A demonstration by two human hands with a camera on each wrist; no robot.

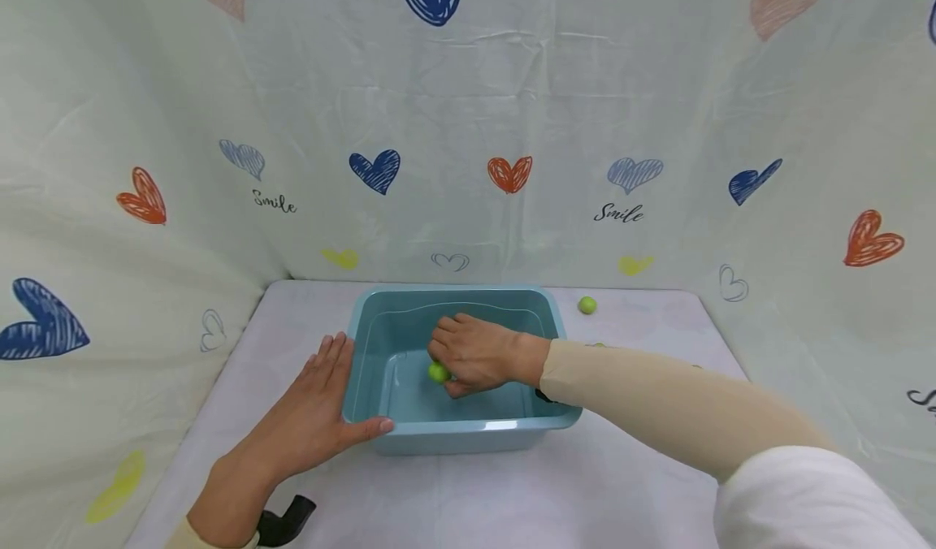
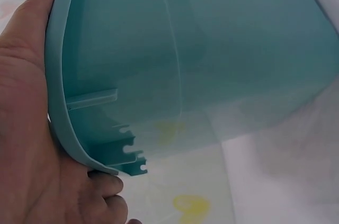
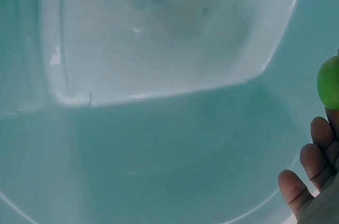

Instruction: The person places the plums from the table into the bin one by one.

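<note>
Right hand (image 1: 478, 356) pinches ball (image 1: 438, 373), apparently aloft, inside tub (image 1: 461, 443); straight-fingered left hand (image 1: 316, 403) touches rim (image 1: 453, 428).

A white cloth sleeve (image 1: 797, 496) at the lower right of the frame meets a smooth, close-fitting beige sleeve (image 1: 658, 395); a curved black wrist attachment (image 1: 285, 523) shows lower left. The hands (image 1: 310, 411) are bare.

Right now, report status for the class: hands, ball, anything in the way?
Right hand holding green ball over tub's floor. Left hand touching rim. Nothing visibly blocking.
</note>
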